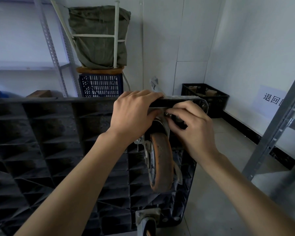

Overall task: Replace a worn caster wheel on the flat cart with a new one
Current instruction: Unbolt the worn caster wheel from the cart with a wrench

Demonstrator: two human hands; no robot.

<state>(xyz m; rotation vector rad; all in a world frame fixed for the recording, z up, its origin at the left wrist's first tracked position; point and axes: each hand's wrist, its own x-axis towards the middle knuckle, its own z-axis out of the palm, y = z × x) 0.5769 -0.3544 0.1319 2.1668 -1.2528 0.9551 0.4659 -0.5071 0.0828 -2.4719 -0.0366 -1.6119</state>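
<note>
Near edge: second caster [147,220] bolted on the upturned cart [41,142]. Mid: orange wheel [161,162] mounted at cart's right side. Right hand [192,128] fingertips pinch a bolt [167,114] at its plate. Left hand [134,114] curls over the cart's far edge, steadying. Judged mid-fastening; whether removing or fitting, cannot tell. Far: black crate [209,97].

Orange caster wheel [161,163] (grimy); black ribbed cart [46,138]; blue crate [100,86].
</note>
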